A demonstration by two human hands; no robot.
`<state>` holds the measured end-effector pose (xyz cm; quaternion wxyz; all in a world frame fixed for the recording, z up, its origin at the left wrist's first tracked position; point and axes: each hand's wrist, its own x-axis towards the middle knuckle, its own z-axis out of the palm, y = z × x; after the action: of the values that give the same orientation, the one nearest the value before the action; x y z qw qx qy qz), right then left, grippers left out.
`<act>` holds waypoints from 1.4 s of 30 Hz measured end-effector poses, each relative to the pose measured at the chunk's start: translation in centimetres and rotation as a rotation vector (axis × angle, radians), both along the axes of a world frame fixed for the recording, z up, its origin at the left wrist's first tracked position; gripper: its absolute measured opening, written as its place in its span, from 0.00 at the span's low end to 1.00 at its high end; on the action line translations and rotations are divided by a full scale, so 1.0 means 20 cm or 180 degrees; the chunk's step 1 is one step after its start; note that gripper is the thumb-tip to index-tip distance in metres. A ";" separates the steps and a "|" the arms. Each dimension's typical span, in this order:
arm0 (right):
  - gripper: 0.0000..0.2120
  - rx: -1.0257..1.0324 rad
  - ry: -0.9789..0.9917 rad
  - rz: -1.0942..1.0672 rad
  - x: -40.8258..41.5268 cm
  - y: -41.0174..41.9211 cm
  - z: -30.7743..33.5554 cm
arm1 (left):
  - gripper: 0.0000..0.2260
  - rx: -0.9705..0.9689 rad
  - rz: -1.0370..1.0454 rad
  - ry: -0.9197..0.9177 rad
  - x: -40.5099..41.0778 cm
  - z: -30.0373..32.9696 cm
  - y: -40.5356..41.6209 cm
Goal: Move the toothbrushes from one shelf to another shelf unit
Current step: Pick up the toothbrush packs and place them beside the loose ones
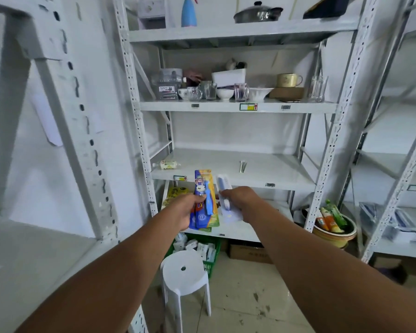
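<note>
Left hand (186, 210) has its fingers curled round the lower half of a colourful carded kids' toothbrush pack, blue and orange with a little blue brush inside (203, 200). Right hand (238, 200) is pinching a clear-and-white blister pack holding a blue-handled toothbrush (226, 200). So both hands are full, nothing released yet.

Both packs stand roughly upright, long axis pointing up and away from the wrists, tops leaning toward the front edge of the pale grey metal shelf board (262, 164) straight ahead. That board sits just above and beyond the pack tops, so my guess is the next bit is simply a reach forward and up, then laying them flat. The two hands are side by side and about equally near that front edge; the left one lines up closer to the shelf's left end.

On that board: a small pale tube or bottle lying on its side (166, 164) near the left edge, and a small white bundle of something (242, 166) around the middle, too small to tell what. Plenty of bare board between them.

The shelf above carries glass mugs and white bowls (225, 93). Down on the tiled floor there's a white plastic stool (184, 270) and a green basket of small boxes (209, 258). More grey shelf units stand to the right.
</note>
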<state>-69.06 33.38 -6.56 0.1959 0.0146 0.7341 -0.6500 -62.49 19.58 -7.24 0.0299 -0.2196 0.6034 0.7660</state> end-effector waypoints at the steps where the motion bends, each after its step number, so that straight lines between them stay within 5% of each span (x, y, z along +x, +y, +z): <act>1: 0.12 0.0023 -0.0024 -0.0013 -0.05 0.01 -0.01 | 0.08 -0.0020 -0.0007 -0.0028 -0.06 0.00 0.00; 15: 0.21 0.0115 0.0090 -0.0076 -0.75 0.11 -0.18 | 0.12 -0.0037 -0.0088 -0.0085 -0.78 -0.08 0.05; 23: 0.10 -0.0010 0.0154 -0.0142 -1.22 0.06 -0.25 | 0.08 0.0231 -0.0222 0.0030 -1.30 -0.22 -0.09; 42: 0.09 -0.0199 -0.0028 -0.0310 -2.20 -0.16 -0.43 | 0.08 0.0182 -0.0247 -0.0050 -2.46 -0.46 -0.47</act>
<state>-113.16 30.11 -15.07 0.1676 0.0471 0.7110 -0.6813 -111.75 10.21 -16.54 0.0705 -0.2011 0.5891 0.7794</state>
